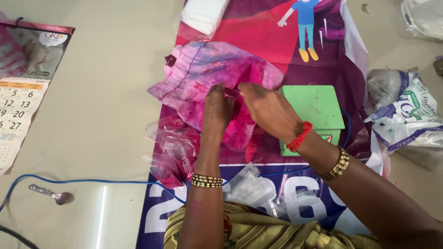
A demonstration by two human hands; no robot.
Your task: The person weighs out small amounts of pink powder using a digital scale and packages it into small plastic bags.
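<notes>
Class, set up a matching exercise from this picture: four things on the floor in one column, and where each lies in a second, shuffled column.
Things:
1. spoon
2. green scale
3. calendar
4. pink-stained bag

Places:
A. under both hands
B. far left edge, upper part
C. lower left, near the blue cable
D. just right of the right hand

Pairs: 1-C, 2-D, 3-B, 4-A. The left hand and the right hand both pinch the bag.

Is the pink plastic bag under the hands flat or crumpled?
Crumpled. The pink plastic bag shows folds and creases, and the left hand and right hand bunch it together.
</notes>
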